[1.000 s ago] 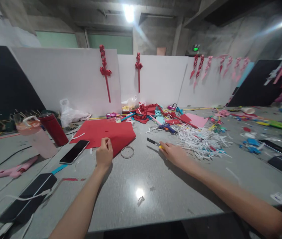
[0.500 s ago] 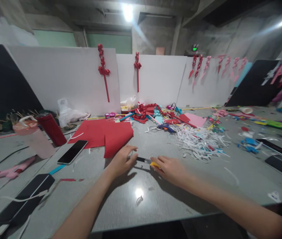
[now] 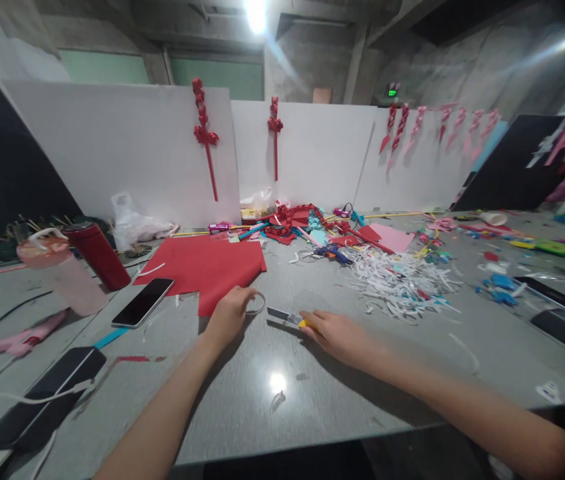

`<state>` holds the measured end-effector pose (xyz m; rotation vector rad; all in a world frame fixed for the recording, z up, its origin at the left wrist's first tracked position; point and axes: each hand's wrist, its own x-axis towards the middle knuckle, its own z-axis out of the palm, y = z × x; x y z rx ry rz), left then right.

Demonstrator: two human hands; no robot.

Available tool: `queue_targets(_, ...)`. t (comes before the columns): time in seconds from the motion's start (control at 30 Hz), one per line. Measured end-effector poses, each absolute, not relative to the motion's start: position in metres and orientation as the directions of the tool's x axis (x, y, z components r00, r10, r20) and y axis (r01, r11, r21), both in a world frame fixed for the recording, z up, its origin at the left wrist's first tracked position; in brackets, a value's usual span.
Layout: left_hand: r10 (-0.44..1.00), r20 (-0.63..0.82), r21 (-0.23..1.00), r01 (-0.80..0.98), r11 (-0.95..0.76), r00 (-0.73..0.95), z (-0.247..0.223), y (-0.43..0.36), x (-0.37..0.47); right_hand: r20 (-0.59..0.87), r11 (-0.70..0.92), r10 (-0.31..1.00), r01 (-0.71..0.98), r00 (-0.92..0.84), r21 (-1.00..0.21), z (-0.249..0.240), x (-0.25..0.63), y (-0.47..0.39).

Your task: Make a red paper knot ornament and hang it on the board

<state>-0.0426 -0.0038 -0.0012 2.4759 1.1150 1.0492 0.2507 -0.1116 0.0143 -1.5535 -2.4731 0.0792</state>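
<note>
Just in front of the red paper [image 3: 177, 267], the left hand [image 3: 228, 313] pinches a thin ring [image 3: 264, 305] between thumb and fingertips. The right hand [image 3: 337, 337], to the right of the paper's near edge, closes its fingers around a yellow-handled knife [image 3: 282, 315], blade pointing toward the ring. Left of the paper stand a pink bottle [image 3: 72, 283] and a red tumbler [image 3: 98, 257], both tilted in view, contents indiscernible. Behind the paper's left side sits a crumpled plastic bag [image 3: 127, 225]; its contents are unclear.
</note>
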Motion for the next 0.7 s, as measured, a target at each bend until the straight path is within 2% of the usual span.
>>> queue_targets(0.1,0.713,0.614,0.456,0.585,-0.67,0.338,0.001,0.0,-0.048,0.2,0.478,0.878,0.808,-0.435,-0.344,0.016,0.258,-0.082)
queue_targets(0.17,0.712,0.647,0.453,0.615,-0.646,0.271,0.002,0.002,-0.05,0.245,0.457,0.888,0.805,-0.389,-0.378,0.014,0.271,-0.048)
queue_targets(0.27,0.721,0.65,0.442,0.652,-0.616,0.24,0.003,0.005,-0.052,0.161,0.271,0.959,0.922,-0.234,-0.276,0.005,0.298,0.012)
queue_targets(0.37,0.725,0.635,0.444,0.642,-0.625,0.267,0.001,0.007,-0.053,0.079,0.13,0.99,0.971,-0.116,-0.203,-0.012,0.318,0.056)
queue_targets(0.43,0.726,0.621,0.453,0.621,-0.64,0.296,-0.001,0.007,-0.052,0.031,0.1,0.995,0.982,-0.097,-0.157,-0.023,0.323,0.07)
queue_targets(0.53,0.718,0.595,0.461,0.578,-0.673,0.362,-0.001,0.001,-0.045,0.023,0.153,0.988,0.978,-0.152,-0.138,-0.037,0.322,0.071)
queue_targets(0.7,0.618,0.519,0.428,0.446,-0.786,0.591,0.003,-0.017,-0.025,0.066,0.378,0.926,0.909,-0.373,-0.172,-0.045,0.327,0.047)
